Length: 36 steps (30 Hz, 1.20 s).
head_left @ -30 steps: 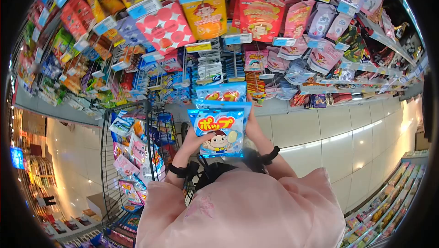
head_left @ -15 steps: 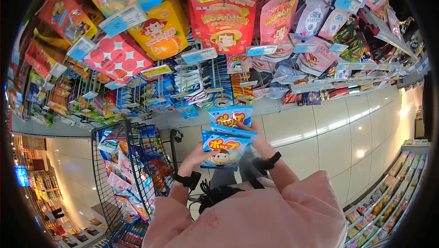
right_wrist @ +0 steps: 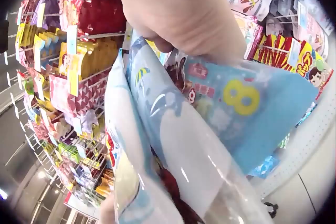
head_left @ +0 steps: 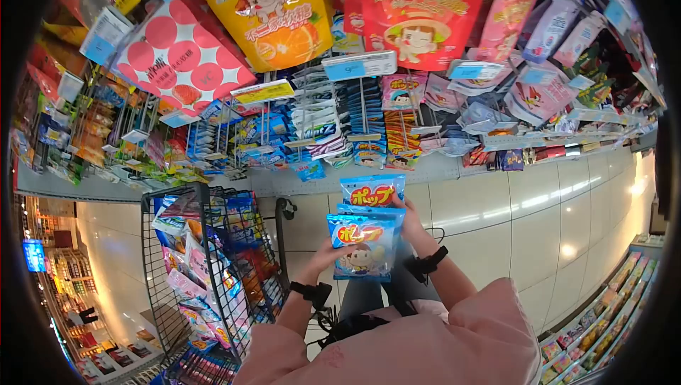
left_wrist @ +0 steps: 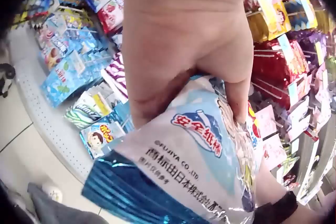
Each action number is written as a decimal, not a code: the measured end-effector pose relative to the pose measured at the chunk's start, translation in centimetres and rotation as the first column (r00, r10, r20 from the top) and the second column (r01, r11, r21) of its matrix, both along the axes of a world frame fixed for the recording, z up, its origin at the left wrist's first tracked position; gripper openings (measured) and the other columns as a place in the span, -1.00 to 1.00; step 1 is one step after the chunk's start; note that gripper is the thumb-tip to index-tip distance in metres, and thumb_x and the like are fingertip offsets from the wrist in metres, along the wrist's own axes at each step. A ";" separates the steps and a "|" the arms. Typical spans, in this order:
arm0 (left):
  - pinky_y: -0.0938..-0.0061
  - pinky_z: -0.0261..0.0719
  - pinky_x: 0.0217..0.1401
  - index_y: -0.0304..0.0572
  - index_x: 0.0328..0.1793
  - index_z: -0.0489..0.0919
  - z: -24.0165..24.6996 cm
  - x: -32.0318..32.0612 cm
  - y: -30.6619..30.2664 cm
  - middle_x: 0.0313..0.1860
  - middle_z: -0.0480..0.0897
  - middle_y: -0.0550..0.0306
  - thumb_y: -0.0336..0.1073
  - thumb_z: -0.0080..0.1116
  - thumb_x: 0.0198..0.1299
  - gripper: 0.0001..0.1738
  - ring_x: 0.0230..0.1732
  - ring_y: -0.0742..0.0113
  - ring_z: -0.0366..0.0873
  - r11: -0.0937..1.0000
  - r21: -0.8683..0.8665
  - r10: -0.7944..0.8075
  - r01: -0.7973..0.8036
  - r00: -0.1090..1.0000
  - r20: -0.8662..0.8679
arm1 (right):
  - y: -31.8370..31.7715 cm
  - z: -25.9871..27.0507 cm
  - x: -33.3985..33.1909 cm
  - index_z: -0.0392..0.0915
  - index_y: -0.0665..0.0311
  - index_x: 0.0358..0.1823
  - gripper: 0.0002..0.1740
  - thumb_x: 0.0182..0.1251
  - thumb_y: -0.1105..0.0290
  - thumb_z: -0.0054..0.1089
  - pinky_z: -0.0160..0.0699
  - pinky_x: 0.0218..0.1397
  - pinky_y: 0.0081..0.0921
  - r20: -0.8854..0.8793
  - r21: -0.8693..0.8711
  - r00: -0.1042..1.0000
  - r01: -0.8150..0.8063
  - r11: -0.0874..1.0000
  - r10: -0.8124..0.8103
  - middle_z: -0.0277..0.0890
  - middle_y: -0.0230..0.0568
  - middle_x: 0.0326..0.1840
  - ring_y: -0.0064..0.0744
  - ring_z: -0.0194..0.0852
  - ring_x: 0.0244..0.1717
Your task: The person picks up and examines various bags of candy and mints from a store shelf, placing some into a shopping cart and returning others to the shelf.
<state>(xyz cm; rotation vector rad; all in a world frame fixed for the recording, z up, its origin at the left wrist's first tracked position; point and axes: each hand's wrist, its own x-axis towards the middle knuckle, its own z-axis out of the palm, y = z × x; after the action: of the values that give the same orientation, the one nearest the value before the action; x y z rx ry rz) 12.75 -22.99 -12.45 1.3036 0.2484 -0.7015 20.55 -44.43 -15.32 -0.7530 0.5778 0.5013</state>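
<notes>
In the head view, a blue bag of lollipops (head_left: 363,261) with a cartoon child's face is held up in front of the body. My left hand (head_left: 329,255) grips its left side, thumb over the front. Another blue lollipop bag (head_left: 372,192) with red lettering shows above and behind it, and my right hand (head_left: 413,225) grips it by the right edge. Up close, the left wrist view shows the front bag's printed back (left_wrist: 184,140) under my left hand (left_wrist: 194,35). Clear-and-white bags (right_wrist: 205,155) and a blue one (right_wrist: 241,103) hang below my right hand (right_wrist: 184,19).
Ahead, a candy shelf carries hanging packs, including a yellow pouch (head_left: 273,16) and a red pouch (head_left: 418,12). A black wire cart (head_left: 206,264) full of candy packs stands at left. Tiled floor (head_left: 482,222) lies to the right, with a low display (head_left: 603,307) beyond.
The bags and both hands have shifted right and down in the head view. The camera view has moved closer to the shelf packs. Both hands keep their hold on the bags.
</notes>
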 end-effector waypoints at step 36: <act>0.51 0.49 -0.16 -0.29 -0.05 0.38 -27.6 16.1 0.7 -0.16 0.53 0.10 -0.41 0.25 -0.11 -0.55 -0.18 0.40 0.50 0.960 -0.118 0.278 -0.253 0.822 0.496 | 2.5 -16.8 18.7 0.43 0.38 -0.27 -0.83 0.22 0.40 0.01 0.34 -0.30 -0.72 0.909 -0.266 0.411 0.453 0.851 0.066 0.48 -0.35 -0.36 -0.70 0.35 -0.37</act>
<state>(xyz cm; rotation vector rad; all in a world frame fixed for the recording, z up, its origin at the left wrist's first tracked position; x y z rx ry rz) 28.89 -22.27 -40.00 1.3291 -0.0213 -0.1057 39.22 -41.96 -32.08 -1.2801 -0.2857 -0.3652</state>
